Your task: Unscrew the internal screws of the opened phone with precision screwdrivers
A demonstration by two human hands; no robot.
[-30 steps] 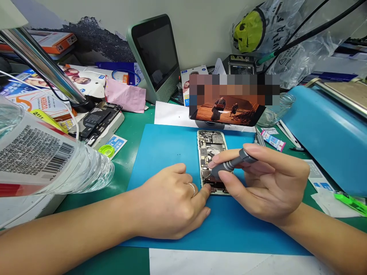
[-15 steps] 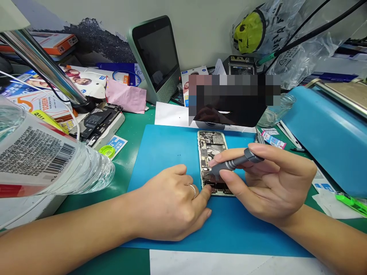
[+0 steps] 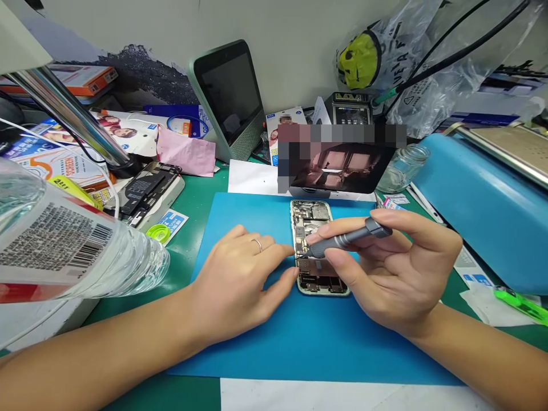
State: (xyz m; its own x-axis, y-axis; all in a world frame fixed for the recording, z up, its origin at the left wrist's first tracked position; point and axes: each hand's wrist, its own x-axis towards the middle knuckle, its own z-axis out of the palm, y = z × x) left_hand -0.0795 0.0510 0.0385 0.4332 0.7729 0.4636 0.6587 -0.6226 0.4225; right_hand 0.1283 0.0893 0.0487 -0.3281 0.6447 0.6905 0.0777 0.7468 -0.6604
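An opened phone (image 3: 314, 212) lies on the blue mat (image 3: 252, 220), its inner boards and dark battery area showing. My right hand (image 3: 398, 274) grips a small grey screwdriver (image 3: 342, 238) between thumb and fingers, index finger over its end cap. The driver slants down to the left over the middle of the phone; its tip is at the left side of the boards, partly hard to make out. My left hand (image 3: 244, 274), with a ring on one finger, holds nothing. Its index finger and thumb stretch apart to the phone's left edge.
Behind the phone stands a tilted dark screen (image 3: 342, 165), partly blurred out. A large clear bottle (image 3: 85, 234) leans in at left, near another opened phone (image 3: 148, 191). A glass jar (image 3: 402, 171), a blue case (image 3: 471, 205) and a green cutter (image 3: 520, 305) sit at right.
My left hand has drawn back from the phone's lower part to its left edge, its fingers opening out. The screwdriver stays over the phone. The view has shifted slightly.
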